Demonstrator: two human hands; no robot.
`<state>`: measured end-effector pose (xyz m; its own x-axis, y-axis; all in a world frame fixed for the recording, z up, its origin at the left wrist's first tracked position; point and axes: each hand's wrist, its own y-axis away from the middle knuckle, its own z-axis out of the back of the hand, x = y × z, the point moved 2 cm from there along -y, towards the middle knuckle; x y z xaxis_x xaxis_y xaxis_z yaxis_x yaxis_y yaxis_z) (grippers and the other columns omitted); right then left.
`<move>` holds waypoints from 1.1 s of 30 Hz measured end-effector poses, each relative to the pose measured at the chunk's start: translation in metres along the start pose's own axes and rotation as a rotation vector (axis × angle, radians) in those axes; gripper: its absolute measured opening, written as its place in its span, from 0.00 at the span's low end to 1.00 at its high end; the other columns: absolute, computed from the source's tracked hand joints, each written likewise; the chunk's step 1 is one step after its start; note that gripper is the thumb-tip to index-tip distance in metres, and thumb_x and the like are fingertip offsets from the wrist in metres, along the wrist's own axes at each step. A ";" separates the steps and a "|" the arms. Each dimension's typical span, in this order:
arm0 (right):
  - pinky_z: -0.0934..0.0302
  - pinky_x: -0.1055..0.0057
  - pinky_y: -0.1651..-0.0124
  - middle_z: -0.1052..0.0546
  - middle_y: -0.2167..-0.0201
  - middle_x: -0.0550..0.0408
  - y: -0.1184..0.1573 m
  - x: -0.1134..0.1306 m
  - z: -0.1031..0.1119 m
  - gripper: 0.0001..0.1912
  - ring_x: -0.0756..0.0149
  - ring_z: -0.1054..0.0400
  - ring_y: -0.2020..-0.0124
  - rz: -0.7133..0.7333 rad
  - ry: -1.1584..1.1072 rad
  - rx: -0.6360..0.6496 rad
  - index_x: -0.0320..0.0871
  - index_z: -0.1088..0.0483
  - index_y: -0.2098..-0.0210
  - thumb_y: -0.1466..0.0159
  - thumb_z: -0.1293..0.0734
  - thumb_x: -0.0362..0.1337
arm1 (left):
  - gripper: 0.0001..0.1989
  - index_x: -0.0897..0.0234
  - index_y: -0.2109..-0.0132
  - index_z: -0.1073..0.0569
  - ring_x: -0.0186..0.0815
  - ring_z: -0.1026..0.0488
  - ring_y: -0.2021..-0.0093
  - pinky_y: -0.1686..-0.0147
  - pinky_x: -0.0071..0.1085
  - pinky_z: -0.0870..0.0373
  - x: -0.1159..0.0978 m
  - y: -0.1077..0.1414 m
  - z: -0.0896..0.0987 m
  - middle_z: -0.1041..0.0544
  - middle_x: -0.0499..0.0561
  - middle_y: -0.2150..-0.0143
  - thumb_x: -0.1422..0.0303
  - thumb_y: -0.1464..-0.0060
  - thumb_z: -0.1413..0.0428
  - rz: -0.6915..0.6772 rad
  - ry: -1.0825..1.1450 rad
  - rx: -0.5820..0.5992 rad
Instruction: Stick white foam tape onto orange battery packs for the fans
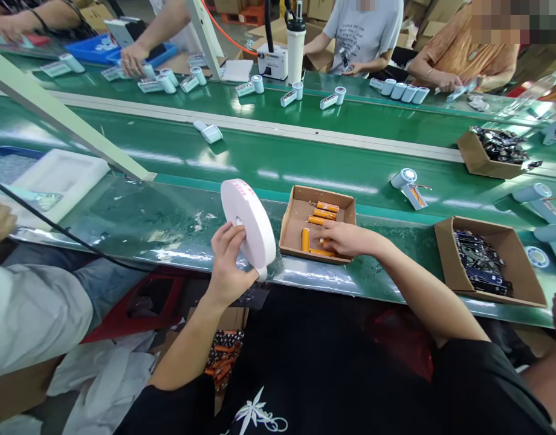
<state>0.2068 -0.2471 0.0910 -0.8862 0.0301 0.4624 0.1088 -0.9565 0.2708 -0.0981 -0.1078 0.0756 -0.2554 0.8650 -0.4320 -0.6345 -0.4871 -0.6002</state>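
My left hand (230, 260) grips a large white roll of tape (255, 226), tilted upright above the bench edge, with fingers in its core and the thumb near a loose end at the bottom. Inside a shallow cardboard box (298, 211), my right hand (344, 238) reaches down among several orange cylindrical batteries (324, 214). Its fingers are bent together at one battery near the box's right side; what they pinch is mostly hidden.
A cardboard box (445, 254) of dark parts stands to the right, another (481, 160) behind it. White devices (405, 178) lie on the green conveyor (269, 160). A slanted metal post (69, 115) and black cable (55, 226) cross the left. Co-workers sit opposite and alongside.
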 end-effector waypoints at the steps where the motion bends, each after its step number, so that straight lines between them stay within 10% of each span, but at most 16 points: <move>1: 0.30 0.56 0.43 0.21 0.51 0.44 0.005 -0.002 0.007 0.17 0.53 0.24 0.49 0.011 -0.130 -0.125 0.44 0.23 0.44 0.32 0.33 0.32 | 0.44 0.52 0.30 0.40 0.59 0.40 0.29 0.35 0.61 0.33 -0.003 -0.001 0.000 0.31 0.59 0.36 0.72 0.51 0.32 -0.045 -0.007 -0.007; 5: 0.27 0.56 0.43 0.20 0.47 0.48 0.031 0.001 0.018 0.15 0.57 0.23 0.48 0.004 -0.793 -0.729 0.48 0.29 0.52 0.34 0.26 0.46 | 0.41 0.56 0.32 0.36 0.60 0.40 0.31 0.34 0.62 0.35 -0.017 -0.002 -0.004 0.26 0.60 0.39 0.79 0.52 0.35 -0.151 -0.087 0.002; 8: 0.25 0.55 0.43 0.18 0.49 0.50 0.042 0.020 0.000 0.20 0.56 0.21 0.47 0.007 -1.081 -0.956 0.49 0.33 0.54 0.37 0.23 0.48 | 0.40 0.56 0.33 0.34 0.60 0.39 0.32 0.36 0.59 0.34 -0.028 -0.001 -0.011 0.24 0.59 0.41 0.82 0.52 0.38 -0.168 -0.149 0.024; 17: 0.29 0.46 0.37 0.17 0.52 0.49 0.038 0.071 -0.040 0.20 0.51 0.23 0.42 -0.052 -1.027 -1.424 0.51 0.37 0.58 0.36 0.24 0.50 | 0.36 0.59 0.34 0.29 0.58 0.38 0.35 0.38 0.55 0.34 -0.045 -0.001 -0.028 0.22 0.59 0.41 0.81 0.50 0.40 -0.209 -0.190 0.066; 24: 0.27 0.55 0.41 0.20 0.48 0.46 0.031 0.080 -0.070 0.20 0.55 0.23 0.44 -0.035 -1.131 -1.264 0.49 0.32 0.56 0.39 0.21 0.46 | 0.32 0.58 0.36 0.26 0.56 0.39 0.36 0.46 0.47 0.29 -0.046 0.002 -0.028 0.21 0.56 0.42 0.81 0.47 0.40 -0.212 -0.270 0.092; 30: 0.27 0.53 0.38 0.18 0.46 0.49 0.052 0.044 -0.022 0.31 0.54 0.22 0.45 -0.083 -1.139 -0.610 0.46 0.25 0.41 0.41 0.20 0.45 | 0.37 0.47 0.30 0.31 0.50 0.37 0.41 0.38 0.49 0.34 -0.039 -0.014 -0.011 0.19 0.50 0.44 0.79 0.42 0.39 -0.326 -0.365 0.103; 33: 0.25 0.53 0.40 0.16 0.50 0.50 0.046 0.047 -0.018 0.26 0.54 0.20 0.49 -0.089 -1.118 -0.725 0.45 0.21 0.47 0.42 0.19 0.45 | 0.34 0.40 0.30 0.33 0.51 0.36 0.45 0.31 0.62 0.47 -0.043 -0.021 -0.015 0.19 0.49 0.45 0.70 0.39 0.36 -0.268 -0.342 0.096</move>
<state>0.1621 -0.2945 0.1098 0.0032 -0.0136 0.9999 -0.5010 -0.8654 -0.0101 -0.0629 -0.1368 0.0967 -0.2890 0.9573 -0.0123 -0.7718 -0.2406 -0.5886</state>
